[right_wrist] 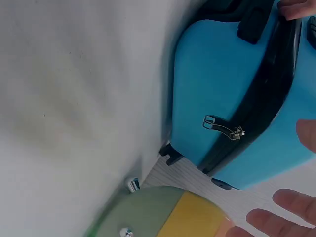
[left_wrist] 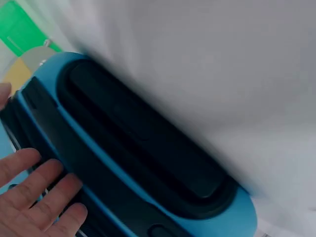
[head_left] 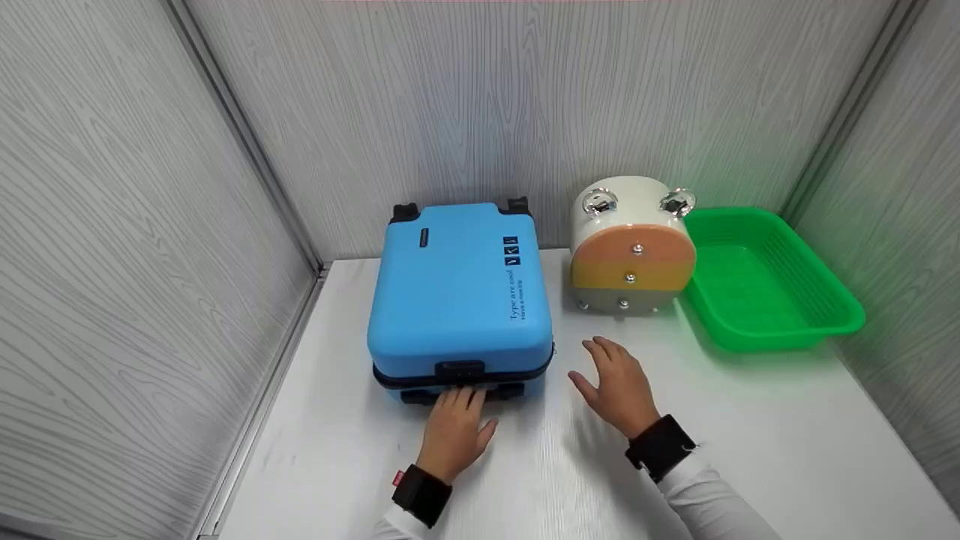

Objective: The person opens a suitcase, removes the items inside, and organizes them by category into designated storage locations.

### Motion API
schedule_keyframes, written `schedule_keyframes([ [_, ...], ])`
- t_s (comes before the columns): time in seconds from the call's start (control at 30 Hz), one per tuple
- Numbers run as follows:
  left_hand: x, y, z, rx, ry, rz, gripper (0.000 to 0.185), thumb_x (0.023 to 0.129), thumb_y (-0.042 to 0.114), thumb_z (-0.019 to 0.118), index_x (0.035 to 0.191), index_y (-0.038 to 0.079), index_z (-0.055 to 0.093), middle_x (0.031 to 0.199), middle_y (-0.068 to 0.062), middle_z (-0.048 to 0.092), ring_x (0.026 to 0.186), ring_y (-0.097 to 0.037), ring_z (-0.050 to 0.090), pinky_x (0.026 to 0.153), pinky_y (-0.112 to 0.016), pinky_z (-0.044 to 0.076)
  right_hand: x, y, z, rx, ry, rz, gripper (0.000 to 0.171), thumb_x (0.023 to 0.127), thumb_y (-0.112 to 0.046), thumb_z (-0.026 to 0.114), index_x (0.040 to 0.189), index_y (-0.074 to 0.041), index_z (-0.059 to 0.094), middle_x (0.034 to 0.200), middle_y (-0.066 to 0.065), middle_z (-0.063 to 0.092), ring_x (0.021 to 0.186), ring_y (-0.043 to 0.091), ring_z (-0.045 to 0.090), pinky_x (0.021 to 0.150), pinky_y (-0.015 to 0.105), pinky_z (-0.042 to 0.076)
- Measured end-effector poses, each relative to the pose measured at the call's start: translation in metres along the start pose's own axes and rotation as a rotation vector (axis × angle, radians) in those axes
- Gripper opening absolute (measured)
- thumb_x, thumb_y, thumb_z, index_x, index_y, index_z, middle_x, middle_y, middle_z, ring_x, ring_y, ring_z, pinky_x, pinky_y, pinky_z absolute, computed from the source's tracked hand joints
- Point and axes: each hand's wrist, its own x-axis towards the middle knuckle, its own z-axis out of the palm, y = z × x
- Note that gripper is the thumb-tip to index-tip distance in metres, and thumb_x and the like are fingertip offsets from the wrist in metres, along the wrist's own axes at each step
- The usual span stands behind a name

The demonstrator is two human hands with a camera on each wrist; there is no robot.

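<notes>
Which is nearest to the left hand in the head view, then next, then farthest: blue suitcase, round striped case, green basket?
1. Blue suitcase: right ahead of the left hand, whose fingers touch its front edge.
2. Round striped case: farther back and to the right, beyond the right hand.
3. Green basket: farthest right, by the side wall.

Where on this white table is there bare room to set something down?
The widest bare patch is the near right, in front of the green plastic basket. A strip lies left of the blue hard-shell suitcase. Crowded: the gap beside the round cream case, where the right hand hovers.
</notes>
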Motion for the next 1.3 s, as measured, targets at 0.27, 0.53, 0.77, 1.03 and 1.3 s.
schedule_keyframes([
  [0.27,-0.001,-0.002,0.010,-0.025,-0.020,-0.056,0.034,0.097,0.026,0.082,0.120,0.001,0.075,0.110,-0.014,0.075,0.103,-0.032,0.072,0.095,-0.048,0.061,0.005,0.005,0.026,0.118,-0.058,0.121,0.030,0.103,-0.011,0.072,0.130,0.002,0.071,0.122,0.022,0.077,0.109,0.042,0.075,0.092,0.057,0.060],
  [0.53,0.003,-0.006,0.020,-0.017,-0.086,-0.095,0.024,0.105,0.029,0.072,0.101,0.006,0.073,0.089,-0.010,0.075,0.084,-0.029,0.072,0.079,-0.047,0.058,0.012,0.005,0.046,0.409,-0.120,0.223,0.026,0.104,-0.002,0.067,0.127,0.009,0.070,0.124,0.027,0.076,0.109,0.044,0.074,0.096,0.061,0.058],
  [0.77,0.011,-0.011,0.024,-0.092,-0.086,-0.125,0.039,0.108,0.037,0.065,0.078,0.013,0.068,0.064,-0.004,0.065,0.062,-0.027,0.067,0.062,-0.046,0.056,0.020,0.001,0.056,0.497,-0.145,0.282,0.026,0.105,-0.003,0.066,0.129,0.008,0.069,0.128,0.028,0.074,0.117,0.047,0.072,0.101,0.063,0.056],
  [1.03,0.018,-0.016,0.027,-0.083,-0.037,-0.061,0.039,0.107,0.038,0.068,0.076,0.013,0.066,0.060,-0.005,0.060,0.058,-0.029,0.065,0.054,-0.044,0.051,0.031,0.000,0.066,0.591,-0.174,0.322,0.027,0.109,-0.004,0.060,0.133,0.006,0.067,0.134,0.026,0.073,0.124,0.045,0.070,0.104,0.059,0.057],
  [1.3,0.012,-0.019,0.020,-0.125,-0.111,-0.104,0.040,0.108,0.041,0.066,0.079,0.014,0.066,0.068,-0.005,0.067,0.066,-0.029,0.070,0.070,-0.051,0.058,0.033,0.005,0.078,0.670,-0.168,0.343,0.026,0.108,0.003,0.057,0.132,0.008,0.065,0.127,0.026,0.074,0.118,0.041,0.071,0.105,0.054,0.056],
])
